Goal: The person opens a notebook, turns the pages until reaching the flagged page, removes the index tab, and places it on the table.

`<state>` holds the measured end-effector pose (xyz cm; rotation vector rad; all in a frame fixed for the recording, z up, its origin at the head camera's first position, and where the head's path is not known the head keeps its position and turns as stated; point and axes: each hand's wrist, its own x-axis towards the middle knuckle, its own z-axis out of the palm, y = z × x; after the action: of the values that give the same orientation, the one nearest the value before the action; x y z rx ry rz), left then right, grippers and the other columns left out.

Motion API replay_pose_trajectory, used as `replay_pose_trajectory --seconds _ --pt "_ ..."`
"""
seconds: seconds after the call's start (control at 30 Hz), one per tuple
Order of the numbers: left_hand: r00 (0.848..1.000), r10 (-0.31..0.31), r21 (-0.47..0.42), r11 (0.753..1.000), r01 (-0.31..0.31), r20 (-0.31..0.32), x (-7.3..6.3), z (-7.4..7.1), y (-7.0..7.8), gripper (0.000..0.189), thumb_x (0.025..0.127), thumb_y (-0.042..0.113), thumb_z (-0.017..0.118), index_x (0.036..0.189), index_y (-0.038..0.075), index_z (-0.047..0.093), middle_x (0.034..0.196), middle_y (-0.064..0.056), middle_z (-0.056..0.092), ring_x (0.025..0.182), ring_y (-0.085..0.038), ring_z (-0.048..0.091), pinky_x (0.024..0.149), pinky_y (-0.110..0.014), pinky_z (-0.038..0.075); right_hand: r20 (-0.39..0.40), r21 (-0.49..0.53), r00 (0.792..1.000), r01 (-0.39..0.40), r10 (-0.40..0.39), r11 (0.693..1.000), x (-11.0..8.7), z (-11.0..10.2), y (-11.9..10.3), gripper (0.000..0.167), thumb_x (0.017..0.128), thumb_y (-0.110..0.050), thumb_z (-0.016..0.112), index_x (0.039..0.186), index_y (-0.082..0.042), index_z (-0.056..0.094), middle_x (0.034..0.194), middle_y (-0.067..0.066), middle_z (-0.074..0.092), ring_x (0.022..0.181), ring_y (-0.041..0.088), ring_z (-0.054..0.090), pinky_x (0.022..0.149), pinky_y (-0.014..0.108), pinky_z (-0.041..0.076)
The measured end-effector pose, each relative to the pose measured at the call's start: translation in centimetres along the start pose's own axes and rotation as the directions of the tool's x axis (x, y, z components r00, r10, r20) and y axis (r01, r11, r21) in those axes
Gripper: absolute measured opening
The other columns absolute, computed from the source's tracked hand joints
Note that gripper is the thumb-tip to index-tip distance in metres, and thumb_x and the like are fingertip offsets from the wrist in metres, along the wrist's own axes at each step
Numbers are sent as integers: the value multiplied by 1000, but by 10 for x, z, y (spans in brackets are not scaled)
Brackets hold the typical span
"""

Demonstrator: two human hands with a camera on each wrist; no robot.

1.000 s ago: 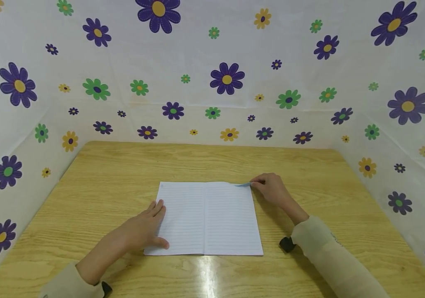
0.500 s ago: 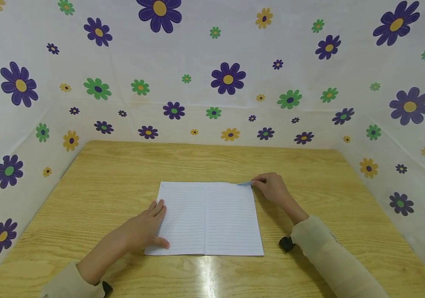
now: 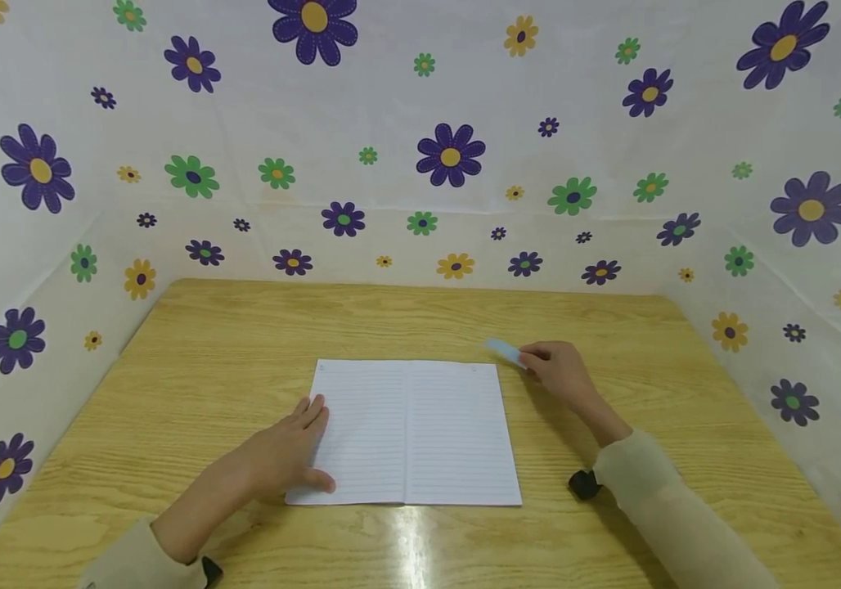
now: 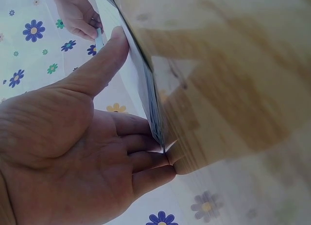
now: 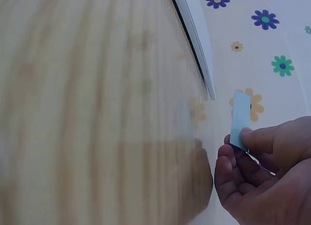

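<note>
An open lined notebook (image 3: 457, 433) lies flat on the wooden table, with small print at the top corners of its pages. My left hand (image 3: 284, 458) rests on its left edge, thumb and fingers spread over the page. In the left wrist view, that hand (image 4: 82, 142) has its fingers extended along the notebook's edge. Beyond the notebook's top right corner, my right hand (image 3: 556, 372) pinches a light blue paper strip (image 3: 505, 352) between thumb and fingers. The right wrist view shows the strip (image 5: 240, 118) standing up from the fingertips, apart from the notebook (image 5: 197, 35).
The wooden table (image 3: 391, 319) stretches around the notebook on all sides. White cloth with printed flowers (image 3: 362, 106) walls off the back and both sides. A dark strap piece (image 3: 584, 484) hangs at the right sleeve.
The light blue strip, earlier against the notebook's top right corner, has come away from the page. My right hand has moved right with it. The left hand stays put.
</note>
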<state>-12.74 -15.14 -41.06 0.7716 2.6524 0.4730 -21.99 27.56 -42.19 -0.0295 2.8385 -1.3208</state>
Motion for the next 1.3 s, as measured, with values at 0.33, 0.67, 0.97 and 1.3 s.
replay_pose_trajectory --seconds 0.33,0.67,0.97,1.3 --pt "1000 -2 -3 1000 2 4 -1 -1 2 107 85 48 80 151 -21 30 161 -40 18 150 -55 15 119 -61 25 -36 53 999 -25 27 998 -13 -29 21 33 106 -13 61 127 11 67 109 23 72 82 17 66 67 22 55" --pt "1000 7 -2 1000 -7 -3 -1 -2 2 107 85 47 81 150 -22 31 160 -41 19 149 -57 16 119 -61 25 -39 -5 999 -30 30 1000 -25 -55 33 36 107 -16 59 129 12 65 106 23 73 83 16 64 67 22 55" --pt "1000 12 6 1000 -12 -3 -1 -2 2 107 85 48 80 150 -21 31 160 -40 19 149 -56 16 119 -61 25 -9 -22 997 -72 72 997 -34 -65 41 38 106 -17 60 128 14 65 104 20 71 83 17 63 66 24 54" --pt "1000 6 9 1000 -6 -2 -1 -2 3 106 85 47 80 150 -22 31 160 -41 19 149 -57 16 119 -61 25 6 -48 994 -105 105 993 -35 -65 46 37 106 -16 61 126 14 67 99 16 72 80 16 61 63 24 52"
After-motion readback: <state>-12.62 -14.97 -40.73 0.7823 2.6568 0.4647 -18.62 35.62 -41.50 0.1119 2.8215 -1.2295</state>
